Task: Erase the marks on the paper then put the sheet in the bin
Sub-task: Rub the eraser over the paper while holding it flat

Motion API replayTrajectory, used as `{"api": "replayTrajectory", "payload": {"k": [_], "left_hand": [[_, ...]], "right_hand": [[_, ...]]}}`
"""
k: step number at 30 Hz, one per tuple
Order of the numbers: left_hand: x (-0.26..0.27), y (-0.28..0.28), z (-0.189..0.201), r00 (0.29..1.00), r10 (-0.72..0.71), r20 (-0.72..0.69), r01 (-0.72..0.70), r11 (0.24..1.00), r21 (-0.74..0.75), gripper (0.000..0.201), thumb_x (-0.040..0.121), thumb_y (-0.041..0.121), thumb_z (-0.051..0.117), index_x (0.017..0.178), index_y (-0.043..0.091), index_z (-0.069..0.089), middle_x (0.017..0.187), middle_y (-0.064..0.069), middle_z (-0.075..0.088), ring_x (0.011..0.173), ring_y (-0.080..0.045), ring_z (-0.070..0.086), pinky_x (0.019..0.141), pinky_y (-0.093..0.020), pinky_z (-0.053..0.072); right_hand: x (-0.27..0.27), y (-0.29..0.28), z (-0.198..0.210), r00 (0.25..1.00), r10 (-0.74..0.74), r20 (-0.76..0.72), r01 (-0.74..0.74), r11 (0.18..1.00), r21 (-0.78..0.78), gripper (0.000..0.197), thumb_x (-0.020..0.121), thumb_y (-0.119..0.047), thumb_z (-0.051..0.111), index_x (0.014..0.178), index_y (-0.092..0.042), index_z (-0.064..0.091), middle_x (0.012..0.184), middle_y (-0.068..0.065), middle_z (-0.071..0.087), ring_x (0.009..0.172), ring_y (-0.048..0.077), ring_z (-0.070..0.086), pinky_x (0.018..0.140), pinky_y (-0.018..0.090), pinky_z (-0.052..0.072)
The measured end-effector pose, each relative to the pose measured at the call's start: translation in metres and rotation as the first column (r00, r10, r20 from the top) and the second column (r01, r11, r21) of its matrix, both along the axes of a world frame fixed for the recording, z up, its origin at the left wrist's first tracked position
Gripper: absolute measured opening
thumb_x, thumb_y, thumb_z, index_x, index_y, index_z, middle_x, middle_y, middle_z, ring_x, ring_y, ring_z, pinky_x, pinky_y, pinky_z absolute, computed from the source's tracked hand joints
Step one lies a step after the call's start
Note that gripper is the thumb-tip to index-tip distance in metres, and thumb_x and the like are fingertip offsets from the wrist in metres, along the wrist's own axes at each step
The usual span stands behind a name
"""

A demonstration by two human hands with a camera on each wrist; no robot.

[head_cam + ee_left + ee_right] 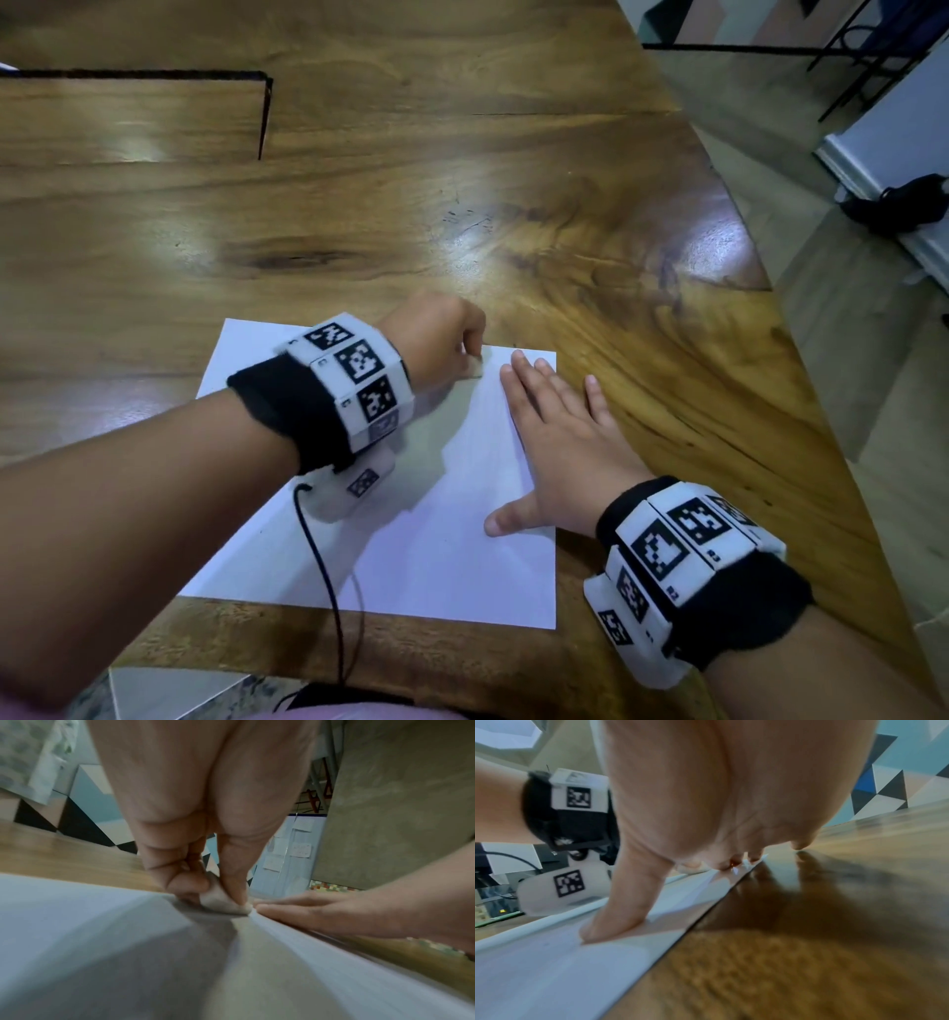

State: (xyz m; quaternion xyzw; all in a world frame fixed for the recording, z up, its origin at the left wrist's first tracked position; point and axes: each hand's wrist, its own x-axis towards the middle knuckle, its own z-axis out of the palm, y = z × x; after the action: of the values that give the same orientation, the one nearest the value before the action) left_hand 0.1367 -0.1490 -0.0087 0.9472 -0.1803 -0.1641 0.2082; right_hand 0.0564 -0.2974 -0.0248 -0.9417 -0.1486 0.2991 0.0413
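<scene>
The left hand (441,334) is grasping a small whitish eraser (226,902): its grip is closing on the eraser between the thumb and the curled fingers (177,874), and the eraser is pressing down on the white sheet of paper (436,539). The contact is sitting near the far edge of the sheet. Just beside this grip, on its right side, the right hand (560,452) is lying flat on the paper with a released grip, the fingers straight and spread. Its fingertips (518,360) are nearly touching the eraser, and the thumb (613,914) is pressing on the sheet nearer to the person. The little finger is reaching past the right edge of the paper onto the wooden tabletop (359,216).

The sheet is lying flat on the tabletop, under both hands, and its near edge is close to the tabletop's near border. I cannot tell if pencil marks are remaining on it, because the surface is looking plain white in the head view and blurred in both wrist views. Both wrists are wearing black bands with white marker blocks (359,375), and a thin black cable (328,580) is hanging from the left one across the paper.
</scene>
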Motion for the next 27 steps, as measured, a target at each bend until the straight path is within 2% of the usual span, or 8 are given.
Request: {"api": "replayTrajectory", "payload": {"k": [5,10,12,16,20,22,24,27], "left_hand": [[-0.009,-0.003,-0.012,0.993,0.108,0.050,-0.105,0.992,-0.063,0.008,0.079,0.012,0.061,0.084,0.006,0.062,0.082,-0.004,0.048,0.077,-0.022,0.047,0.068,-0.025,0.037],[-0.033,0.011,-0.011,0.985,-0.137,-0.108,0.142,0.989,0.044,0.002,0.077,0.015,0.064,0.077,0.014,0.063,0.066,0.007,0.050,0.070,-0.016,0.047,0.061,-0.024,0.034],[-0.025,0.010,-0.009,0.992,-0.084,-0.098,0.086,0.996,0.021,0.002,0.075,0.013,0.065,0.077,0.013,0.063,0.069,0.002,0.058,0.070,-0.018,0.051,0.060,-0.024,0.035],[0.003,-0.002,-0.006,0.997,0.064,0.039,-0.063,0.998,-0.014,0.005,0.076,0.010,0.063,0.081,0.009,0.063,0.078,-0.004,0.053,0.076,-0.021,0.049,0.065,-0.023,0.032],[-0.017,0.004,-0.009,1.000,-0.012,0.020,0.012,1.000,0.013,0.002,0.076,0.007,0.060,0.077,0.008,0.061,0.073,-0.004,0.052,0.071,-0.022,0.047,0.063,-0.024,0.033],[-0.033,0.013,-0.007,0.988,-0.121,-0.096,0.128,0.990,0.064,0.002,0.077,0.011,0.063,0.075,0.010,0.061,0.070,-0.002,0.056,0.069,-0.021,0.050,0.063,-0.024,0.035],[-0.031,0.017,-0.004,0.969,-0.138,-0.203,0.156,0.985,0.075,0.005,0.075,0.014,0.066,0.072,0.015,0.063,0.072,-0.001,0.063,0.070,-0.018,0.054,0.064,-0.024,0.040],[-0.009,0.008,-0.003,0.996,-0.038,-0.080,0.041,0.999,0.029,0.006,0.075,0.009,0.065,0.071,0.014,0.064,0.067,0.003,0.058,0.070,-0.018,0.052,0.062,-0.022,0.036]], "right_hand": [[0.000,-0.001,-0.001,1.000,0.003,0.007,-0.003,1.000,0.006,0.137,0.063,-0.072,0.066,0.144,-0.018,-0.029,0.149,-0.005,-0.039,0.139,0.011,-0.032,0.113,0.046,-0.021],[0.000,-0.001,-0.002,1.000,-0.002,0.014,0.002,1.000,0.003,0.138,0.061,-0.072,0.068,0.145,-0.016,-0.028,0.148,0.000,-0.041,0.138,0.014,-0.034,0.114,0.044,-0.019],[0.001,0.000,-0.003,1.000,-0.003,0.013,0.003,1.000,0.000,0.139,0.061,-0.072,0.068,0.145,-0.016,-0.028,0.148,0.001,-0.041,0.137,0.014,-0.034,0.114,0.043,-0.019],[0.001,0.000,-0.002,1.000,-0.003,0.009,0.003,1.000,-0.014,0.138,0.062,-0.072,0.067,0.144,-0.016,-0.029,0.148,0.000,-0.041,0.138,0.014,-0.034,0.114,0.044,-0.019],[0.001,0.000,-0.001,1.000,-0.012,-0.004,0.012,1.000,-0.005,0.138,0.062,-0.071,0.068,0.145,-0.017,-0.028,0.148,-0.001,-0.041,0.138,0.013,-0.033,0.114,0.045,-0.019],[0.001,0.000,-0.001,1.000,-0.016,-0.010,0.017,1.000,0.003,0.138,0.062,-0.070,0.069,0.145,-0.017,-0.028,0.148,-0.002,-0.041,0.138,0.013,-0.033,0.114,0.046,-0.018],[0.001,0.000,-0.001,1.000,-0.016,-0.014,0.016,1.000,0.006,0.138,0.062,-0.070,0.069,0.145,-0.017,-0.028,0.148,-0.002,-0.042,0.138,0.012,-0.033,0.114,0.046,-0.019],[0.001,0.000,-0.001,1.000,-0.012,-0.012,0.012,1.000,0.004,0.138,0.062,-0.071,0.068,0.144,-0.017,-0.029,0.147,-0.002,-0.043,0.137,0.012,-0.034,0.113,0.045,-0.019]]}}
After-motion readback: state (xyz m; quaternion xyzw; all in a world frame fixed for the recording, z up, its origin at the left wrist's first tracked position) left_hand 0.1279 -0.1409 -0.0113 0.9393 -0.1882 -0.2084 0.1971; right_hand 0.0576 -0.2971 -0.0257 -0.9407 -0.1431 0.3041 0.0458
